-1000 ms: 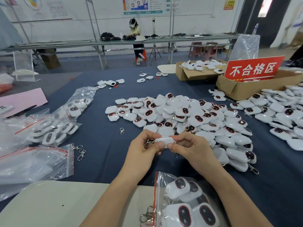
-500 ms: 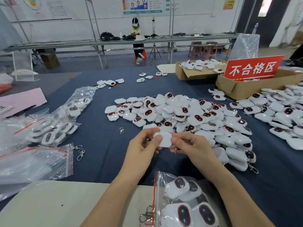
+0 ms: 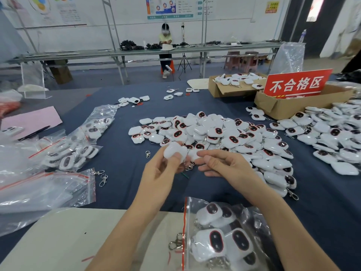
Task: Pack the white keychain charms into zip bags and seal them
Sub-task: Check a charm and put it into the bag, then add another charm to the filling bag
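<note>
Grip is taken by left hand [image 3: 162, 173] on white keychain charm [image 3: 174, 151], which is pinched between thumb and curled fingers with its plain white side to the camera. The charm is held above the middle of table [image 3: 121, 169], just in front of main charm pile [image 3: 224, 133]. Metal clasp [image 3: 190, 166] is seen hanging below the charm, between the two hands. Right hand [image 3: 224, 165] is held just beside it, forefinger and thumb reaching to the charm's right edge; that spot is blurred, so whether anything is pinched cannot be told. Zip bag [image 3: 259, 218] is laid at the table's near edge, partly under the right forearm, with several charms inside and its red strip on the left side; whether it is sealed cannot be told. Beige sheet [image 3: 58, 241] is spread at the near edge, left of that bag. Filled bags [image 3: 78, 149] and flat empty bags [image 3: 39, 192] are stacked along the left edge, with loose clasps [image 3: 102, 177] beside them. Second charm pile [image 3: 332, 137] is heaped at the right edge. Cardboard box [image 3: 289, 108] with red sign [image 3: 297, 85] is set toward the far right corner.
</note>
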`<state>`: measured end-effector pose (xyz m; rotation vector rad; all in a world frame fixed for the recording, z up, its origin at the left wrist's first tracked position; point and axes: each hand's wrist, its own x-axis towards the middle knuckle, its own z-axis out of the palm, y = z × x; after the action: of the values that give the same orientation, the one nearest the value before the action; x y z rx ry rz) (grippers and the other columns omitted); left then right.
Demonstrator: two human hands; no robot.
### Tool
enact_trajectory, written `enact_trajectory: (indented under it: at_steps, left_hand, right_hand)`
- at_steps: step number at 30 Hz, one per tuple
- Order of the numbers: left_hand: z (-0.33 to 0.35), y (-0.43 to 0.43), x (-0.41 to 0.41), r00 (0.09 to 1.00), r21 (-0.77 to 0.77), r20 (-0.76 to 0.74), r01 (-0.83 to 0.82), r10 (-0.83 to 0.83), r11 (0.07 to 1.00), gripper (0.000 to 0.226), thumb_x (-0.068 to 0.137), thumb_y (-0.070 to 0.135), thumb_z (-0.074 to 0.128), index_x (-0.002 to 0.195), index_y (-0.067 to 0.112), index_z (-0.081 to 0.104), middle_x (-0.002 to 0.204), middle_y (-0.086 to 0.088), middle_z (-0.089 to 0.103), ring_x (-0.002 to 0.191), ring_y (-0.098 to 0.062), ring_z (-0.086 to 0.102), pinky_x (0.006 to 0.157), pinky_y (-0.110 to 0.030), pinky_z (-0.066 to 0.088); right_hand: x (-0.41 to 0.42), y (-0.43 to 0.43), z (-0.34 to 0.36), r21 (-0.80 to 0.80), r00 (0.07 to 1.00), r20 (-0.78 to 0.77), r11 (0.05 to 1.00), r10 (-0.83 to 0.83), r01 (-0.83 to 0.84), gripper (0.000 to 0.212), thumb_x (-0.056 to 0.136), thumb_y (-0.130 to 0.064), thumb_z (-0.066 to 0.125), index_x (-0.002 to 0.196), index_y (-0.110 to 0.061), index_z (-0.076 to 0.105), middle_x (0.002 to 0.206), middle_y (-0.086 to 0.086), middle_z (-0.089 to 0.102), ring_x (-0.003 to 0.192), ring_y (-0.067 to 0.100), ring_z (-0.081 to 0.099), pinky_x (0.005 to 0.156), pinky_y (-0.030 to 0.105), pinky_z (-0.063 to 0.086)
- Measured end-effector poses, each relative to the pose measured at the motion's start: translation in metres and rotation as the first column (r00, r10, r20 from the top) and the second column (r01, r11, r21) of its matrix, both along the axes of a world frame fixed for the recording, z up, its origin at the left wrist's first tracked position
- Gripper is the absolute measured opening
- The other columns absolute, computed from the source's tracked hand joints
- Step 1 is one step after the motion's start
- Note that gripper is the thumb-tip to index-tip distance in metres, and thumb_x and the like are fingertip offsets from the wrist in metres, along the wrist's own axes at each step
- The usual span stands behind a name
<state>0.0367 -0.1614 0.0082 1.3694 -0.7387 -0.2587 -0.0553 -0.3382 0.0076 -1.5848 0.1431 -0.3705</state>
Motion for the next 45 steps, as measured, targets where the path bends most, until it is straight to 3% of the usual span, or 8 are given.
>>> enact_trajectory:
  at_steps: [4,8,10,15,26,32,38,45]
  left_hand:
    - [-0.007,0.042,0.003,0.981,0.294,0.193,-0.037,-0.022,0.955,0.021,0.103,0.035,0.056,0.113,0.051,0.066,0.079,0.012,0.065,0.071,0.000,0.061,0.069,-0.009,0.046]
    - [-0.026,0.080,-0.001,0.780,0.669,0.585,-0.309,-0.223,0.676,0.035,0.098,0.058,0.049,0.132,0.065,0.046,0.090,0.016,0.051,0.079,-0.006,0.055,0.071,-0.027,0.047]
    - [-0.032,0.089,-0.008,0.703,0.713,0.644,-0.407,-0.302,0.571,0.042,0.097,0.066,0.039,0.139,0.064,0.042,0.091,0.016,0.048,0.080,-0.011,0.052,0.072,-0.032,0.047]
    - [-0.031,0.084,-0.037,0.685,0.694,0.661,-0.403,-0.306,0.597,0.045,0.099,0.064,0.038,0.144,0.061,0.036,0.092,0.018,0.039,0.080,-0.013,0.043,0.075,-0.029,0.043]
    - [-0.016,0.077,-0.051,0.915,0.712,0.233,0.071,-0.331,0.699,0.041,0.088,0.059,0.047,0.128,0.049,0.049,0.100,0.015,0.041,0.092,-0.006,0.048,0.085,-0.017,0.041]
    - [-0.020,0.068,-0.056,0.994,0.498,0.029,0.074,-0.102,0.864,0.031,0.093,0.015,0.072,0.114,0.038,0.066,0.094,0.009,0.070,0.073,-0.003,0.062,0.072,-0.020,0.051]
    - [-0.018,0.055,-0.069,0.964,0.350,-0.244,0.187,-0.103,0.918,0.017,0.100,0.008,0.059,0.098,0.017,0.074,0.083,-0.008,0.074,0.059,-0.011,0.058,0.055,-0.022,0.046]
    - [-0.006,0.054,-0.059,0.924,0.359,-0.326,0.318,-0.202,0.877,0.023,0.085,0.018,0.058,0.093,0.008,0.077,0.085,-0.020,0.068,0.076,-0.027,0.052,0.071,-0.039,0.038]
  right_hand:
    - [-0.008,0.002,0.011,-0.268,0.988,-0.152,0.962,0.011,-0.052,0.016,0.097,-0.025,0.063,0.103,-0.036,0.073,0.101,-0.002,0.077,0.093,0.013,0.071,0.084,0.026,0.058]
    - [-0.014,0.015,0.014,-0.414,0.924,-0.370,0.874,0.093,-0.254,0.012,0.094,-0.038,0.066,0.104,-0.038,0.073,0.090,-0.020,0.075,0.085,-0.001,0.069,0.082,0.020,0.054]
    - [-0.016,0.022,0.013,-0.445,0.895,-0.434,0.839,0.103,-0.313,0.021,0.093,-0.043,0.067,0.109,-0.032,0.075,0.097,-0.020,0.075,0.092,-0.005,0.068,0.091,0.022,0.053]
    - [-0.017,0.028,0.011,-0.433,0.871,-0.473,0.825,0.134,-0.362,0.019,0.094,-0.037,0.067,0.105,-0.026,0.078,0.101,-0.011,0.077,0.098,0.001,0.069,0.096,0.025,0.052]
    - [-0.013,0.023,0.003,-0.332,0.889,-0.434,0.892,0.144,-0.307,0.009,0.091,-0.037,0.071,0.086,-0.037,0.079,0.092,-0.008,0.078,0.086,0.002,0.071,0.082,0.019,0.053]
    - [-0.015,0.024,0.003,-0.303,0.901,-0.414,0.913,0.131,-0.273,0.013,0.091,-0.034,0.071,0.083,-0.038,0.079,0.087,-0.013,0.078,0.080,-0.003,0.071,0.068,0.007,0.047]
    - [-0.014,0.023,0.001,-0.321,0.926,-0.362,0.919,0.106,-0.230,0.011,0.091,-0.030,0.072,0.084,-0.031,0.080,0.089,-0.008,0.078,0.084,0.002,0.071,0.078,0.015,0.052]
    - [-0.012,0.023,0.004,-0.344,0.924,-0.365,0.905,0.117,-0.251,0.012,0.092,-0.032,0.071,0.085,-0.034,0.080,0.091,-0.004,0.079,0.087,0.004,0.071,0.082,0.015,0.053]
